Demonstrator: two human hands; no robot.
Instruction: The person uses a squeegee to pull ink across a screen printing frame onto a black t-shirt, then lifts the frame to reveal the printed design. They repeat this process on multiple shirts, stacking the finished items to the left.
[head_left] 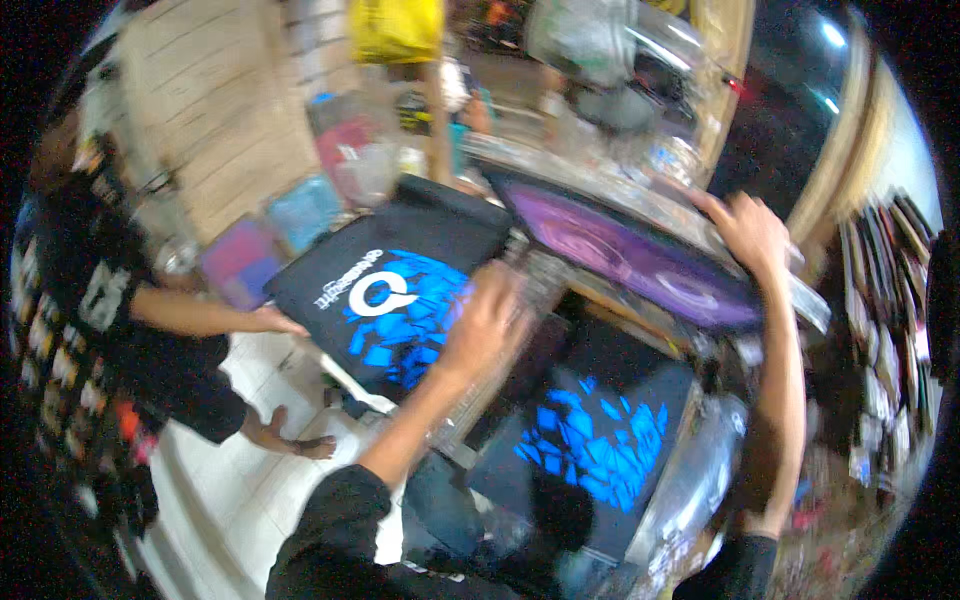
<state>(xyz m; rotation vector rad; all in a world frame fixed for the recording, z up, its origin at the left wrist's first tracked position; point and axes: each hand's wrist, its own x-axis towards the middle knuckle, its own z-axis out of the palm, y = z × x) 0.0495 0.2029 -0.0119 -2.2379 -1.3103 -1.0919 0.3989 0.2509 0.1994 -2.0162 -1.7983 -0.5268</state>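
My right hand (755, 235) grips the raised edge of a screen printing frame (625, 250), whose mesh looks purple. Tilted up, the frame stands over the far side of a black shirt (500, 455) with a blue shard print, laid flat on a board in front of me. My left hand (490, 325) is over the right edge of a second black shirt (320, 270), which bears blue shards and a white ring emblem. Motion smears its fingers, so whether it touches the cloth or holds anything is unclear.
At the left, a person in black has a hand (275, 320) at the second shirt's edge. Stacked flat frames (885, 300) stand at the far right. A cluttered bench (640, 180) runs behind the screen. White floor tiles (240, 480) show at lower left.
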